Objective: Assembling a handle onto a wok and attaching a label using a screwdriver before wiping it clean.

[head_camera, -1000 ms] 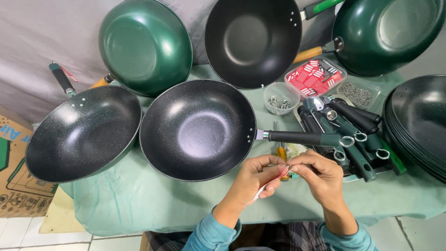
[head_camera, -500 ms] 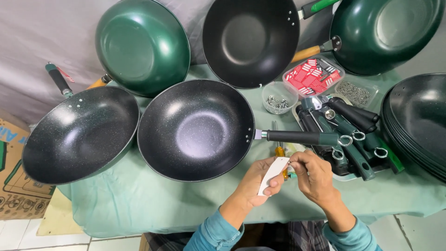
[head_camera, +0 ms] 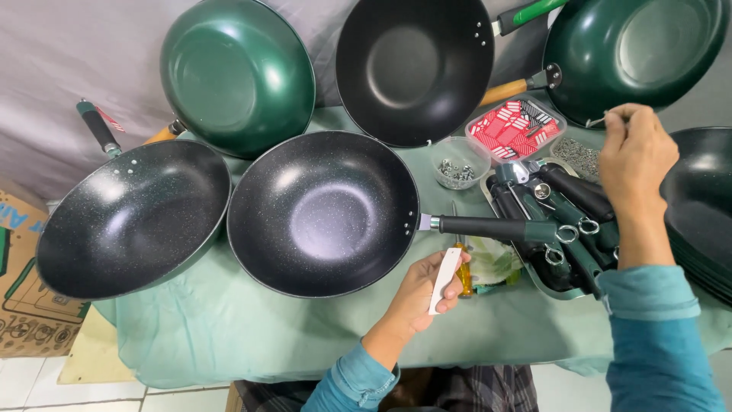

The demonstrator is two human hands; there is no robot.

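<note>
My left hand [head_camera: 415,294] holds a flat white strip [head_camera: 444,278] upright near the table's front edge, beside a yellow-handled screwdriver [head_camera: 463,275]. Just behind it lies the dark green handle [head_camera: 496,227] of the speckled black wok [head_camera: 320,214] in the middle. My right hand [head_camera: 637,152] is raised at the back right, above a clear tray of small metal parts [head_camera: 579,156]. Its fingertips pinch a small thin piece that is too small to identify. Under its wrist a metal tray [head_camera: 534,278] holds several dark green pan handles [head_camera: 572,202].
A second black wok [head_camera: 130,221] lies at the left, three more woks [head_camera: 236,72] [head_camera: 415,65] [head_camera: 633,53] lean at the back, and a stack of woks [head_camera: 701,206] sits at the right. A red box [head_camera: 512,126], a cup of nuts [head_camera: 457,164] and a cardboard box [head_camera: 19,290] are nearby.
My hands were together at the front, working on the white strip. My right hand has since lifted away to the back right, and my left hand keeps the strip.
</note>
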